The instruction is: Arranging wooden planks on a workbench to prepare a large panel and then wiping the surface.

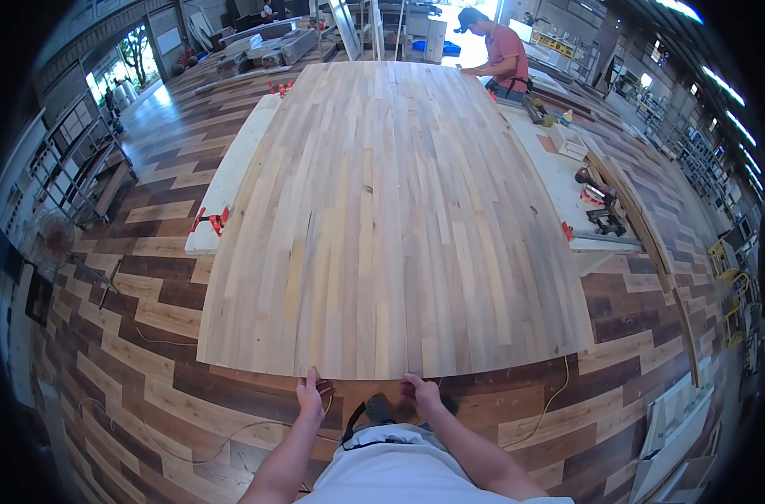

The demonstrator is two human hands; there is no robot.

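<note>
A large panel of joined wood strips stretches away from me, lying over a pale work surface. At its near edge my left hand is closed, the thumb on the edge and the fingers curled at or below it. A short way to the right, my right hand grips the same edge in a like way, its fingers partly hidden. Both hands are near the middle of that edge. At the far right corner stands another person in a red shirt and dark cap, with a hand at the panel's edge.
Red clamps sit beside the panel on the left. On the right part of the pale work surface lie a power drill, dark tools and a white box. A yellow cord crosses the floor. A fan stands left.
</note>
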